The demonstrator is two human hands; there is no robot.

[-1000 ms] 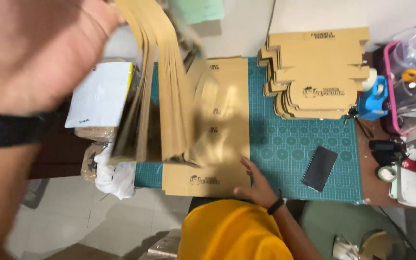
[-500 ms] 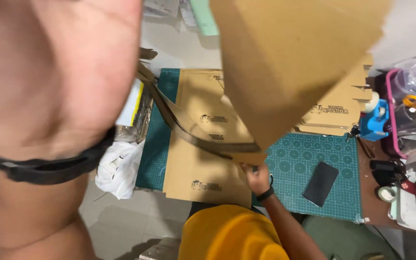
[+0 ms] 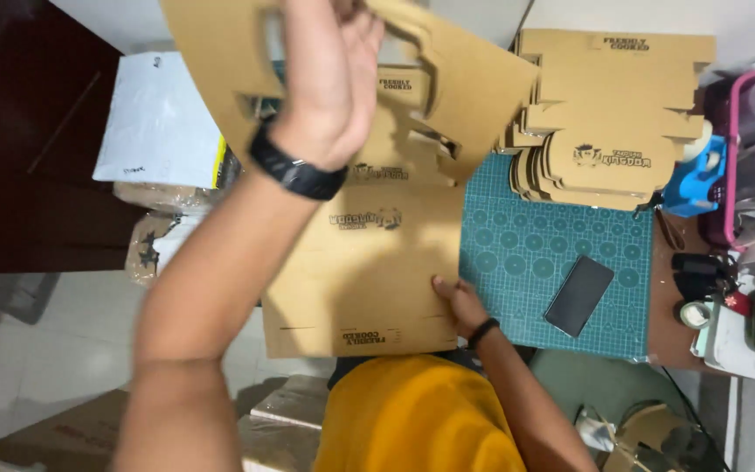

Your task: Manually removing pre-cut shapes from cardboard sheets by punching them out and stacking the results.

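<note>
High in the middle of the view, a flat die-cut cardboard blank (image 3: 482,79), plain brown, matte, with square notches and tab cut-outs along its edges, held up off the table by the left hand (image 3: 329,79). Fingers closed around one of its cut-outs, palm turned toward the camera, black wristband (image 3: 297,170) on the wrist below. Blank tilted, long axis running roughly left to right, lower corner dipping toward the green mat.

Beneath it, flat on the table, a larger cardboard sheet (image 3: 369,280) of the same brown board, smooth, printed with small dark marks, long axis running near to far. At its near right corner, the right hand (image 3: 456,301), fingers spread and pressed flat on the board, gripping nothing; dark band on that wrist too.

To the right, a green cutting mat (image 3: 535,253) with a grid and printed circles, and on it a black phone (image 3: 578,295), slim and glossy, lying at a slant. At the far right, a stack of folded cardboard blanks (image 3: 613,114), edges stepped and uneven. Beside the stack, a blue tape dispenser (image 3: 696,179). On the far left, a white sheet of paper (image 3: 159,122) over crumpled plastic bags. Nearest the camera, an orange garment (image 3: 412,419), soft and rounded.
</note>
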